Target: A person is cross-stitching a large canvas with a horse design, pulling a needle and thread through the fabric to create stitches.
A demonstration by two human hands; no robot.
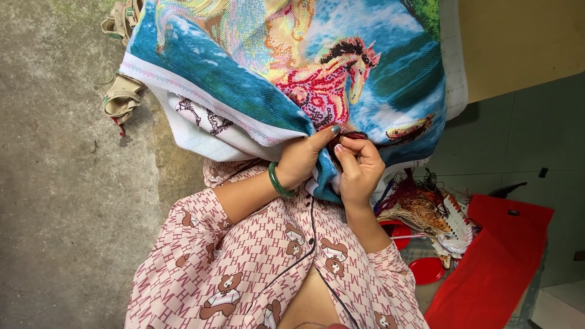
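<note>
Our embroidery cloth [292, 67] looks largely stitched, colour nearly everywhere. Our left hand [301, 159] pinches its near fold; our right hand [359, 167] closes on the edge, fingertips [339, 148] seemingly working a stitch.

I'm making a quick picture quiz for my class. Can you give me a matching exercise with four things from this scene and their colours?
Things:
1. bangle on the left wrist
2. bag at the right
3. embroidered cloth held by both hands
4. sandals on the floor

Colours:
A. red
B. beige
C. green
D. mostly blue, with a pink horse

Pairs: 1-C, 2-A, 3-D, 4-B
</note>
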